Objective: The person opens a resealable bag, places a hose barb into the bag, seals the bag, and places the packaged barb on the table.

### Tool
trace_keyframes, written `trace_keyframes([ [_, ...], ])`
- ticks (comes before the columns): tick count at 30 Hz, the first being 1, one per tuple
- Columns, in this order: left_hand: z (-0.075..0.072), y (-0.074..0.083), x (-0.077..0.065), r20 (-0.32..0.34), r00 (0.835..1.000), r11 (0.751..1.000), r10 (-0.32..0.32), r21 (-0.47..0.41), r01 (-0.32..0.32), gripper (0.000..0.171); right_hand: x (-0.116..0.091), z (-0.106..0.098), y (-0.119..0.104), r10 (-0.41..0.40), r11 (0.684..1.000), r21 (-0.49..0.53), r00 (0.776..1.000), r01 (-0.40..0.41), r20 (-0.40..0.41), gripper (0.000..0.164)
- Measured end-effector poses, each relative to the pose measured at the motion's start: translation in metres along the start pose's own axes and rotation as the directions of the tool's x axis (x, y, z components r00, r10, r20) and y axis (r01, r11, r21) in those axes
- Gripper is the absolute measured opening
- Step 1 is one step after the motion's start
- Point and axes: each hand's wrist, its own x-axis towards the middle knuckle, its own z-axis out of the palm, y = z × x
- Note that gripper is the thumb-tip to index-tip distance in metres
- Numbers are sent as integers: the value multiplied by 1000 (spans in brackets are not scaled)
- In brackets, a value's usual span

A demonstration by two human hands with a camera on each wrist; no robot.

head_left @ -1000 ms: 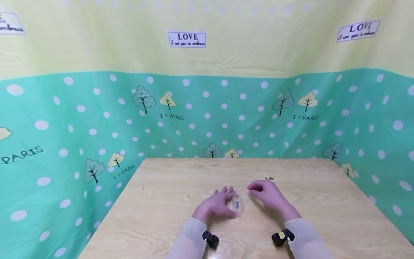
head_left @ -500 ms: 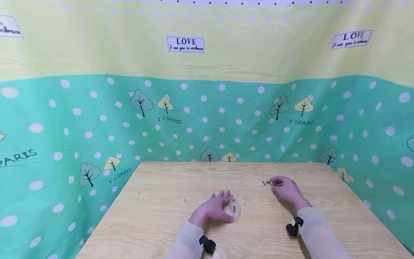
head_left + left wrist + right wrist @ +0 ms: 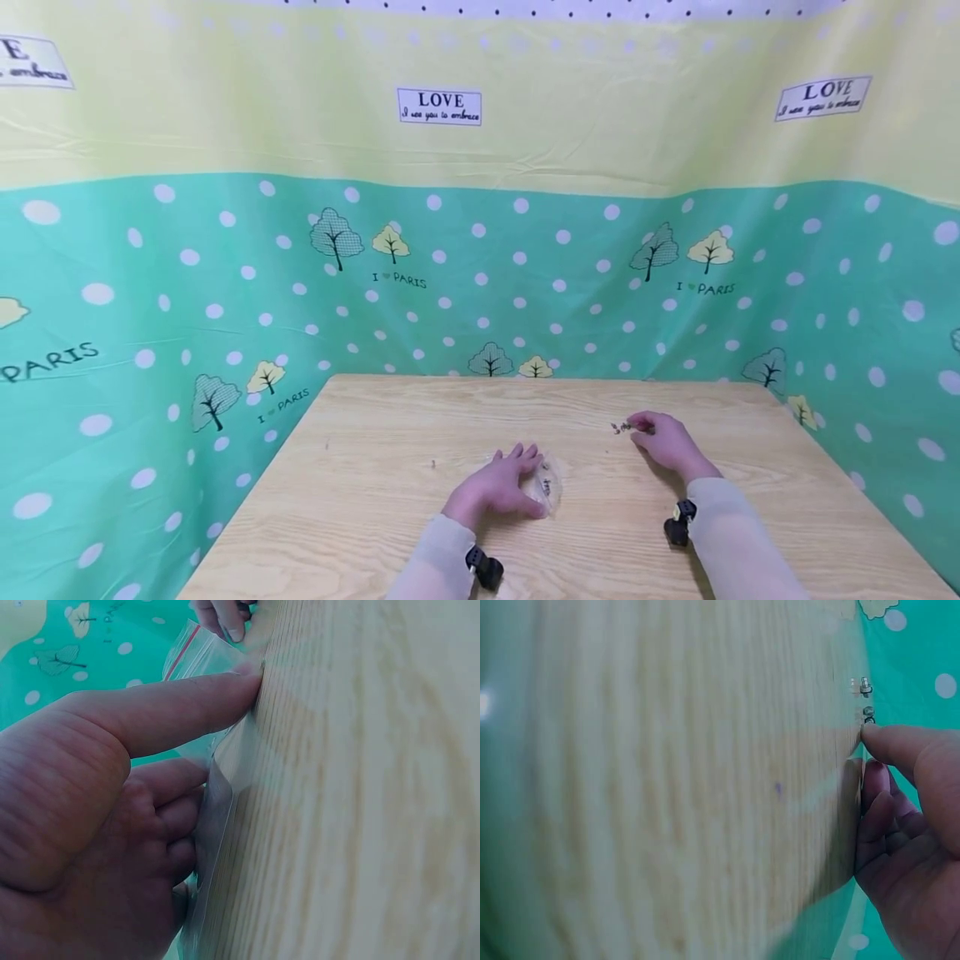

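Left hand [image 3: 497, 487], fingers spread, rests on the bag [image 3: 552, 483]; right hand [image 3: 666, 442], fingers narrow, grip unclear, meets tiny parts [image 3: 619, 428] toward the table [image 3: 337, 533]'s far edge: light pinching suits.

Left hand [image 3: 105, 802] — thumb straight — touching a clear red-striped bag [image 3: 214, 660], wood tabletop [image 3: 360, 787], right hand [image 3: 225, 615] beyond, green cloth [image 3: 112, 630].
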Motion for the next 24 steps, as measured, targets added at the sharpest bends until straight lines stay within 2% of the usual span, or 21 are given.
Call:
trace_keyframes([
  [7, 1, -1, 0, 1, 1000, 1000, 8, 6, -8, 93, 0, -1, -2, 4, 1000, -10, 1000, -4, 7, 18],
  [15, 3, -4, 2, 10, 1000, 1000, 24, 1, -24, 92, -1, 0, -5, 48, 999, -13, 999, -48, 21, 17],
  [24, 1, 0, 1, 4, 1000, 1000, 21, -10, -21, 90, -1, 0, -4, 70, 997, -35, 996, -68, 60, 16],
])
